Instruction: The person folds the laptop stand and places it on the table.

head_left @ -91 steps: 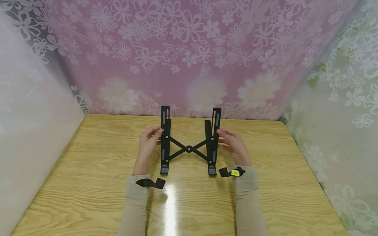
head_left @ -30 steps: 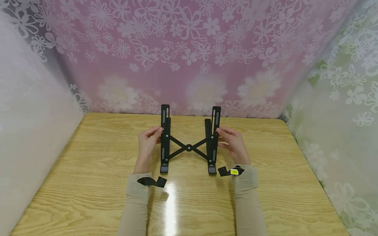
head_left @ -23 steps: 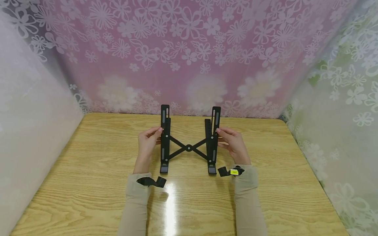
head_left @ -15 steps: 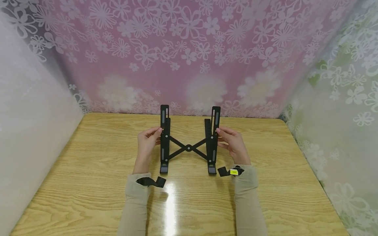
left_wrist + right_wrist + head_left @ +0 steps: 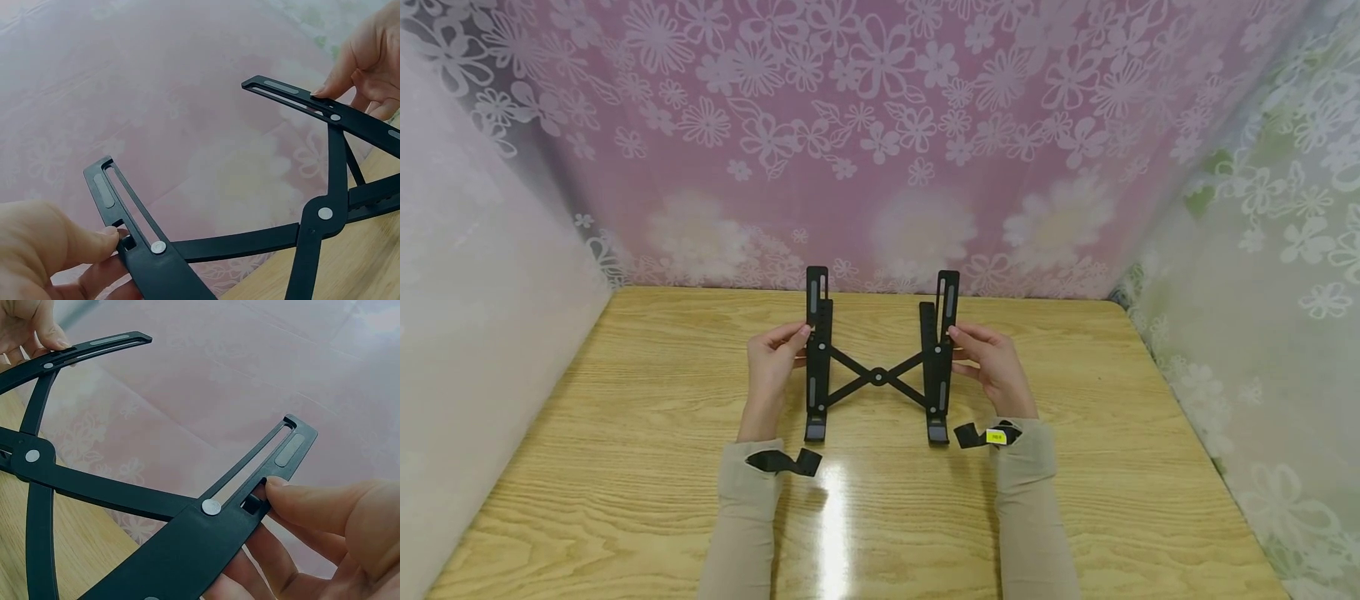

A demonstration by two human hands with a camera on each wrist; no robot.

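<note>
A black folding laptop stand (image 5: pixel 878 377) stands spread out on the wooden table, its two long rails joined by an X-shaped brace. The upper rails are raised at an angle above the notched lower bars. My left hand (image 5: pixel 771 358) pinches the left rail near its middle, thumb on top beside a small slot. On the other side my right hand (image 5: pixel 992 362) pinches the right rail (image 5: pixel 187 550) the same way, its thumb at the matching slot and its fingers underneath. Grey pads line the rails, and silver rivets mark the joints.
The wooden table (image 5: pixel 625 500) reaches back to a pink floral curtain (image 5: pixel 880 208). Pale sheets hang along the left and right sides. A black strap (image 5: pixel 786 462) sticks out at the left cuff, another strap (image 5: pixel 970 435) with a yellow label at the right cuff.
Over three seconds the view shifts slightly. My left hand and the stand's left rail drift a tiny bit left in the last second; both hands keep their hold.
</note>
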